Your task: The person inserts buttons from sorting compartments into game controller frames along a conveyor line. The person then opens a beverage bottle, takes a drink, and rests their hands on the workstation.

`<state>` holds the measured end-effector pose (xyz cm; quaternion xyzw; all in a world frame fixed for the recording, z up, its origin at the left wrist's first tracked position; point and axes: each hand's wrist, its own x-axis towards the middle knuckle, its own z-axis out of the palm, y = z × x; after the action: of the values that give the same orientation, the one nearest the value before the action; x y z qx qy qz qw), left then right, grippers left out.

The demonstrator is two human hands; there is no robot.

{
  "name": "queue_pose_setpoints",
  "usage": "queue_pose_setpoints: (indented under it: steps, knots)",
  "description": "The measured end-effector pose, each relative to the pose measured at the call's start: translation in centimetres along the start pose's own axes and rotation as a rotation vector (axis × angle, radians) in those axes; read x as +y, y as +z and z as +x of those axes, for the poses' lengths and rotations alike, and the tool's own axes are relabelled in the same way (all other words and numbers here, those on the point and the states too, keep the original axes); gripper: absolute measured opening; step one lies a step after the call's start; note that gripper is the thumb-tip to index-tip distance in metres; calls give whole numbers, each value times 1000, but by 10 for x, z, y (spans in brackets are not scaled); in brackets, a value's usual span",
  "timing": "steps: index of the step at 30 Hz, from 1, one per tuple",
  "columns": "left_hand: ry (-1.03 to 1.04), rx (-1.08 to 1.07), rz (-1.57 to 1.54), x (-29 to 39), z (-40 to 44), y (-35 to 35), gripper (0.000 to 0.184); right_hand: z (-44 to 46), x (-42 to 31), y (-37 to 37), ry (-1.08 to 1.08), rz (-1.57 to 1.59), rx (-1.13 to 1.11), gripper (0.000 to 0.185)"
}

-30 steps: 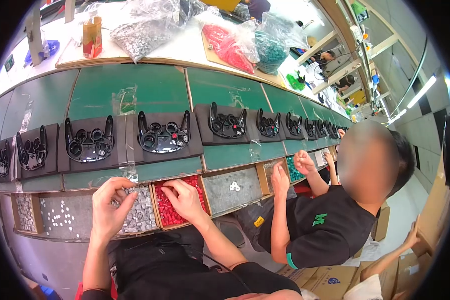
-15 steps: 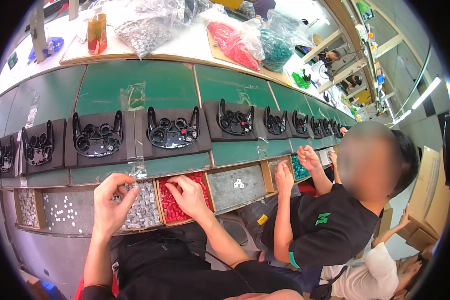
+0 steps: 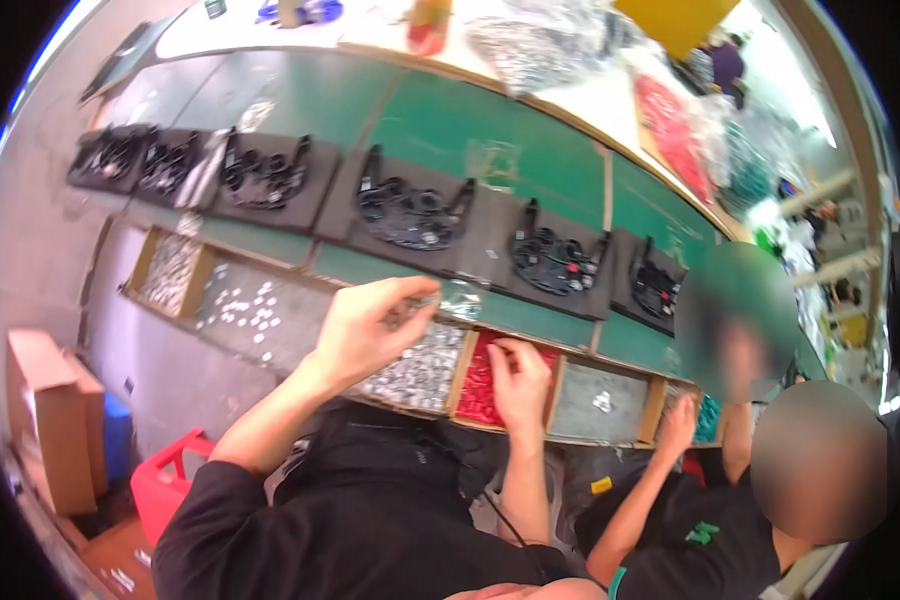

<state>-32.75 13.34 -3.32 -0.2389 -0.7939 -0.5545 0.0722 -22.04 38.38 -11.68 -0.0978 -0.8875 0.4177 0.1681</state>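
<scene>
My left hand is over the box of small grey buttons, fingers curled and thumb near the forefinger. What the fingertips pinch, if anything, is too small to make out. Over the neighbouring compartment of small red buttons is my right hand, its thumb and fingers drawn together, their contents unclear. Beyond both hands, a black game controller shell lies on a dark foam pad. Another controller shell, with a red spot on its right side, lies on the pad to the right.
More controller shells line the green bench. Scattered white pieces lie in a tray at left. A grey compartment holds a white piece. At right, a co-worker's hand is near the trays. A red stool stands lower left.
My view has swung left and tilted, so bench and trays appear further right and slanted. Both my hands remain over the same two compartments, fingers still drawn in.
</scene>
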Motion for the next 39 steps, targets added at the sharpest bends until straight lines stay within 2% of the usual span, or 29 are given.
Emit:
queue_pose_setpoints:
  steps: [6, 12, 19, 28, 30, 34, 39]
  knots:
    - [157, 91, 121, -16, 0, 1, 33, 0, -6, 1, 49, 8, -18, 12]
    - [184, 76, 230, -16, 6, -7, 22, 0, -7, 4, 40, 27, -10, 12]
    - [357, 203, 317, -20, 51, -2, 14, 1, -11, 5, 29, 25, 0, 12]
    - [375, 104, 554, -18, 76, 29, 10, 0, -19, 1, -49, 101, 43, 12]
    - [365, 75, 610, -16, 76, 32, 9, -3, -20, -3, -2, 134, 21, 14]
    - [408, -32, 600, -4, 75, 25, 11, -1, -21, -7, 9, 275, 35, 16]
    - [394, 65, 427, 12, 62, 20, 17, -4, -14, -10, 78, 464, 21, 20]
